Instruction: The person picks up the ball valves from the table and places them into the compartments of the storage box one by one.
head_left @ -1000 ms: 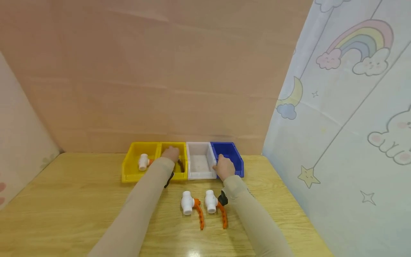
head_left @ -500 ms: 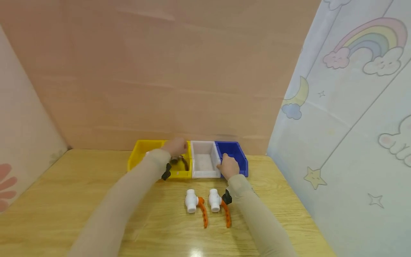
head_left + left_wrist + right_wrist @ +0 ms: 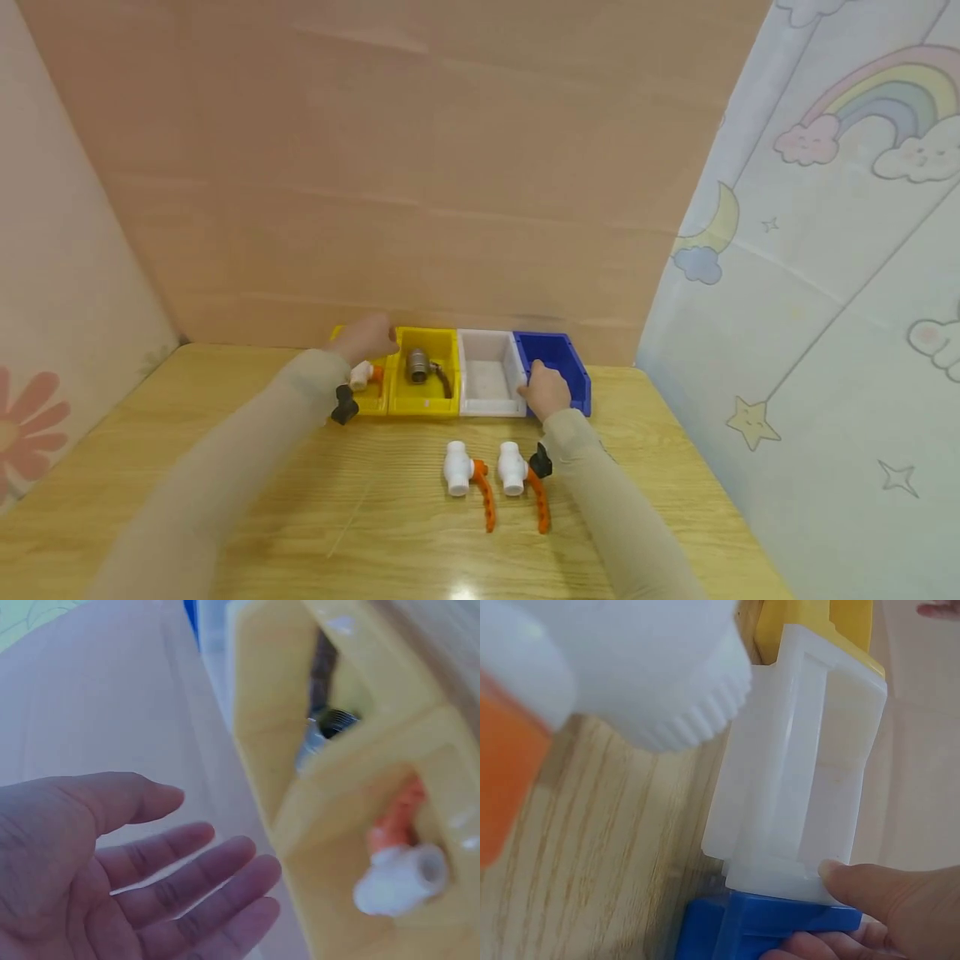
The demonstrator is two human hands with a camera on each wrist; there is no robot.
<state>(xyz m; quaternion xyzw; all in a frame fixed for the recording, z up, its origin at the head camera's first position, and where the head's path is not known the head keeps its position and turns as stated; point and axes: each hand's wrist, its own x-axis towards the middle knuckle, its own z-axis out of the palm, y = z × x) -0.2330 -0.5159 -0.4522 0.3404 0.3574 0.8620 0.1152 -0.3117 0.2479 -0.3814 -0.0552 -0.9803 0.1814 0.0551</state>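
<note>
And here we go: a big brown backdrop (image 3: 465,167) fills the far side, a patterned wall (image 3: 817,358) to the right of it, and below spreads the wood-grain table (image 3: 405,546). Two beige sleeves, the left sleeve (image 3: 225,467) and the right sleeve (image 3: 611,500), reach forward to a row of four bins: left yellow bin (image 3: 373,409), right yellow bin (image 3: 423,407), white bin (image 3: 487,408), blue bin (image 3: 558,350), all side by side. Look at the right hand (image 3: 546,390)! Its thumb presses on the white bin's edge, its fingers curl on the blue bin's side, clamped across the walls where the two bins meet. Over on the left, the left hand (image 3: 367,337) is up by the far edge of the left yellow bin, palm bare, fingers loose and slightly apart; that wrist view is soft, so I can't say whether it touches the rim. Now the small stuff: a dark-handled metal valve (image 3: 418,367) sits in the right yellow bin, a smaller white valve (image 3: 362,376) in the left yellow one (orange lever and all), and on the table lie two more, the near-left valve (image 3: 457,469) and near-right valve (image 3: 513,469), apart and nearly parallel.
</note>
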